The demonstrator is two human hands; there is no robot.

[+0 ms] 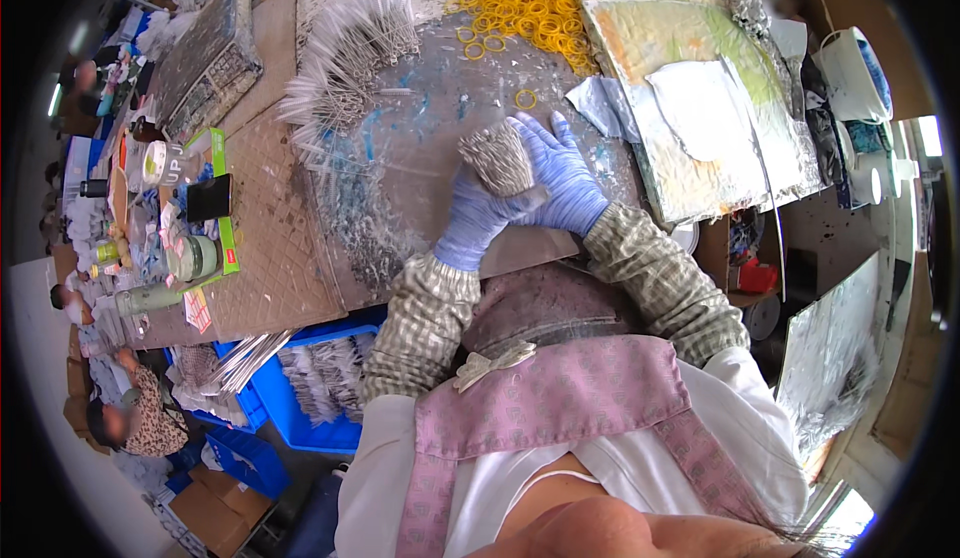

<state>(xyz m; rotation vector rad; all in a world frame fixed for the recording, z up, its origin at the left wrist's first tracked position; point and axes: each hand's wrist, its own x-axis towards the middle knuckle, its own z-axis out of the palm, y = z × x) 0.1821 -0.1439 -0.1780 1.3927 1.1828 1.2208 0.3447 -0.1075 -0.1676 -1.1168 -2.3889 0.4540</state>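
Blue-gloved, both hands clasp the grey bundle of thin sticks [497, 158] upright on the bench (left hand [478, 216] at seven o'clock, right hand [562, 173] at three).

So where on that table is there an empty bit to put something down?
The barest patch is the paint-smeared table, between the white-tipped sticks and the yellow rubber bands, just beyond the bundle both gloved hands hold. The brown patterned mat left of the left hand also looks bare. The table's left edge, with jars and boxes, is crowded.
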